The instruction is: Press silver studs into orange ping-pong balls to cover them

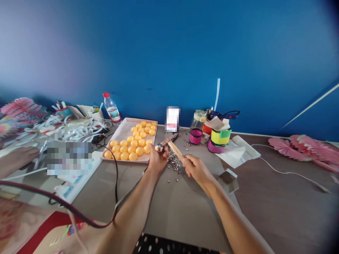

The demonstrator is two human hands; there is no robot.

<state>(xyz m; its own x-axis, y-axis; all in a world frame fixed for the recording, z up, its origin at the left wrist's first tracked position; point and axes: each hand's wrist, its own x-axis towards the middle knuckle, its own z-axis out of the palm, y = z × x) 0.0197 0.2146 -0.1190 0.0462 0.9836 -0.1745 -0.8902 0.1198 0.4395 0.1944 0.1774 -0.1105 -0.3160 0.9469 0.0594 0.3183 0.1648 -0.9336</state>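
Note:
My left hand (156,158) is closed around a shiny, silvery studded ball (159,147), its fingers hiding part of it. My right hand (194,167) grips the pale wooden handle of a small hammer (175,148). The hammer's dark head lies just above and to the right of the ball; whether they touch I cannot tell. Loose metallic studs (174,163) are scattered on the grey mat (182,208) between and beyond my hands. Left of my left hand, a shallow white-lined tray (119,133) holds several orange balls (132,156).
At the left, another person's hand (26,155) is near white strips (76,130). Cables (116,183) cross beside my left forearm. A bottle (112,110), a jar (198,120), a pink ring-shaped container (195,136) and a yellow-green holder (220,137) stand near the blue wall. Pink paper fans (304,150) lie right.

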